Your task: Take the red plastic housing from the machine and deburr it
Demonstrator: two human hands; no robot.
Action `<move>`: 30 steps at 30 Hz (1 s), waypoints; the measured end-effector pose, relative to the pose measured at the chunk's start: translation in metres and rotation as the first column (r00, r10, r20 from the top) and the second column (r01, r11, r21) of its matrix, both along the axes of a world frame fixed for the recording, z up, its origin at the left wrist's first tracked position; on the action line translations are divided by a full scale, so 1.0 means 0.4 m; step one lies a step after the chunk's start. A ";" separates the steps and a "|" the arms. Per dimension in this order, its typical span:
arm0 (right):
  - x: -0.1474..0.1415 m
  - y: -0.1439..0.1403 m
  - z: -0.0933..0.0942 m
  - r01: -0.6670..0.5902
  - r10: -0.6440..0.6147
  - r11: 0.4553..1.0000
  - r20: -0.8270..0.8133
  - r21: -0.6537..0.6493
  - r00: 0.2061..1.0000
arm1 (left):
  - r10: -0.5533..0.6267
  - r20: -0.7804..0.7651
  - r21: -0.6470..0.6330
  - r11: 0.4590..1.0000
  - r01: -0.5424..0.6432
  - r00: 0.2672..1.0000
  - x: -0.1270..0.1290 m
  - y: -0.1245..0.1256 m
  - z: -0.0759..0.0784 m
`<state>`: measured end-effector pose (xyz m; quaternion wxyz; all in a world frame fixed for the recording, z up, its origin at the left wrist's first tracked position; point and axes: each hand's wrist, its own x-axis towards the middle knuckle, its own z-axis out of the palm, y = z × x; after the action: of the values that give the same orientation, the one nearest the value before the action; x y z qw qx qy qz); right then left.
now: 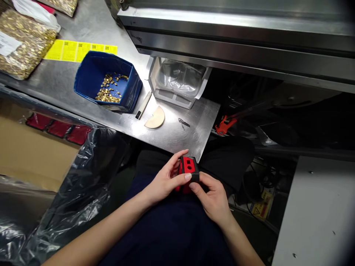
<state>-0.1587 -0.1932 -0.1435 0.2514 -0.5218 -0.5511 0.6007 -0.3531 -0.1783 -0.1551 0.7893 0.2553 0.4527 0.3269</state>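
Over my lap I hold a small red and black plastic housing (189, 165), with a square and a round opening in its upper red face. My left hand (173, 175) grips it from the left, thumb along the near side and a finger stretched past the far edge. The thumb and fingers of my right hand (210, 194) close on its right near corner. Whether a small part sits between those right fingertips is hidden. Beyond my hands, on the metal table (177, 142), lie a nail clipper (184, 122), a pale half-round disc (155, 118) and a light-handled knife (143, 105).
A blue bin (133, 90) holds small brass pieces. Beside it stands a grey bin (174, 98) with a clear bag. Bags of brass parts (23, 42) and yellow labels (76, 51) lie left. A box (36, 147) holds red parts. A metal machine beam (235, 48) overhangs the table.
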 end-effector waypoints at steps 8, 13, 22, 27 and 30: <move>-0.023 0.012 -0.011 -0.053 0.060 0.993 0.066 -0.107 0.996 | 0.096 -0.025 -0.220 0.971 -0.099 0.995 0.010 0.014 -0.029; -0.016 0.006 -0.047 0.110 -0.163 0.923 -0.116 -0.369 0.980 | 0.047 -0.020 -0.155 0.987 -0.050 0.999 0.010 0.005 -0.046; 0.004 0.008 -0.079 0.210 -0.474 0.772 -0.323 -0.601 0.819 | -0.088 -0.373 0.284 0.937 0.204 0.924 -0.001 -0.011 -0.011; 0.022 0.003 -0.094 0.231 -0.551 0.736 -0.365 -0.636 0.750 | -0.052 -0.291 0.322 0.935 0.149 0.955 -0.017 -0.004 -0.006; 0.030 -0.002 -0.095 0.271 -0.516 0.781 -0.338 -0.563 0.787 | -0.033 -0.167 0.300 0.950 0.083 0.985 -0.027 -0.002 -0.011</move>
<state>-0.1467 -0.1941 -0.1817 0.3628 -0.5106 -0.1774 0.7591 -0.3640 -0.1793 -0.1595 0.7107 0.4131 0.4507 0.3480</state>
